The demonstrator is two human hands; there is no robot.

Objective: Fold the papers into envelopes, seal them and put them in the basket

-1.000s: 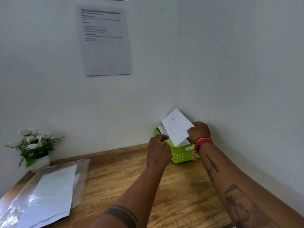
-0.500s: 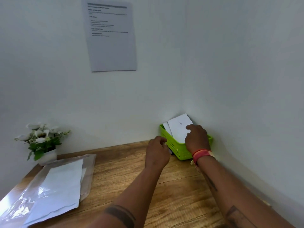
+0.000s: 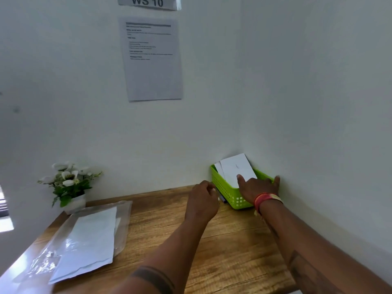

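A green plastic basket (image 3: pixel 224 187) stands in the table's far right corner against both walls. White folded envelopes (image 3: pixel 235 168) lean upright inside it. My right hand (image 3: pixel 256 186) lies spread over the basket's near right part, index fingertip touching the front envelope and thumb by the right wall; it grips nothing. Just left of the basket, my left hand (image 3: pixel 202 200) hovers with its fingers curled in and nothing visible in them. A stack of white papers (image 3: pixel 91 240) lies on a clear plastic sleeve (image 3: pixel 123 211) at the left.
A small white pot of artificial flowers (image 3: pixel 67 183) stands at the back left. A dark pen-like object (image 3: pixel 222 200) lies beside the basket's left wall. The wooden table (image 3: pixel 222 251) ends at walls behind and right. A printed sheet (image 3: pixel 151 58) hangs on the back wall.
My right hand lowered the envelope from above the basket into it and let go, then spread over the rim. My left hand stayed beside the basket. The view tilted upward.
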